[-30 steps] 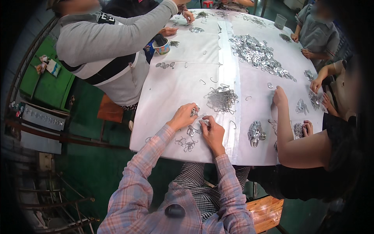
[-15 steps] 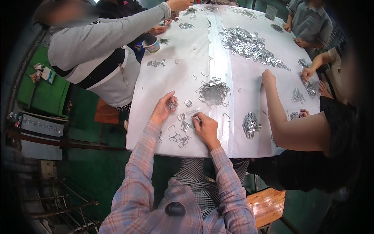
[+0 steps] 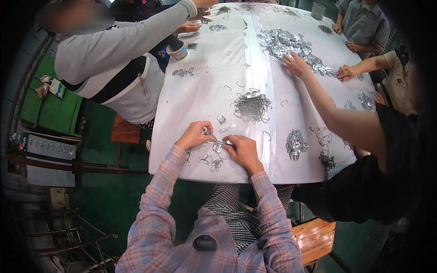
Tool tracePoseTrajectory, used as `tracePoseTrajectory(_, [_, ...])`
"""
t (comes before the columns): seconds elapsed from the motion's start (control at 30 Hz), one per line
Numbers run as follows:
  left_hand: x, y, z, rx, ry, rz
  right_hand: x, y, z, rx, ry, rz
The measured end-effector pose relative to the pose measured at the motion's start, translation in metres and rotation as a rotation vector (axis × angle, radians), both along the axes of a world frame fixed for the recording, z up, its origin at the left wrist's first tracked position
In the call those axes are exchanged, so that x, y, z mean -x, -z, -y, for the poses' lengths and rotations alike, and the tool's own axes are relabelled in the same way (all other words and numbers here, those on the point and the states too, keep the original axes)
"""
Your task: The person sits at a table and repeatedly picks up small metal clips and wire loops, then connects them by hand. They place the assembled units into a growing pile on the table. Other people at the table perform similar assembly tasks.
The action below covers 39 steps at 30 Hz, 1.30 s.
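Note:
My left hand (image 3: 196, 133) is closed around shiny metal buckles, part of them hidden by the fingers. Close beside it, my right hand (image 3: 243, 151) pinches a small metal piece whose kind I cannot make out; the fingertips of both hands nearly meet over it. Just below the fingertips lies a buckle (image 3: 217, 148). Loose wire hooks (image 3: 213, 162) are scattered nearer to me. Beyond the hands rest a single buckle (image 3: 221, 118) and a flat pale strip (image 3: 226, 128). Farther off is a tangled pile of wire hooks (image 3: 251, 108).
A heap of buckles (image 3: 297, 145) sits to the right, and a large one (image 3: 273, 42) lies at the far middle of the white table (image 3: 186, 102). A co-worker's bare arm (image 3: 325, 98) reaches across on the right. A patterned cup (image 3: 179, 53) stands on the left edge.
My left hand has come down and right, toward my right hand, so the two work close together. The co-worker's arm on the right has stretched forward to the large buckle heap.

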<state>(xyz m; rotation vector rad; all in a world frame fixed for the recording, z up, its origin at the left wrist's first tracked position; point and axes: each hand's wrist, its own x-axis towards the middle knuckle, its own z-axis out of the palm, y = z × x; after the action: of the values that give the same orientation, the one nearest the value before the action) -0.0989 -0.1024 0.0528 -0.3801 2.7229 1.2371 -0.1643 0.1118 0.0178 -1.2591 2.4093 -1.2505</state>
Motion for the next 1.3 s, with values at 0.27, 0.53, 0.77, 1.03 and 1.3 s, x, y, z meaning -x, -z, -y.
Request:
tracePoseTrajectory(0.27, [-0.006,0.014,0.026,-0.911,-0.354,0.023,-0.002,0.006,0.002,0.077,0.069,-0.059])
tracePoseTrajectory(0.53, [-0.008,0.024,0.034,-1.145,-0.44,-0.095,0.0,0.009,0.002,0.21,0.356,-0.195])
tracePoseTrajectory(0.77, [0.0,0.016,0.015,-0.719,-0.364,0.037,0.001,0.012,0.001,0.152,0.347,-0.162])
tracePoseTrajectory(1.03, [0.009,-0.009,-0.012,0.124,-0.029,-0.041,0.0,0.011,0.0,0.14,0.335,-0.158])
tracePoseTrajectory(1.3, [0.012,0.013,0.007,-0.326,-0.281,0.017,-0.001,0.009,0.001,0.12,0.327,-0.159])
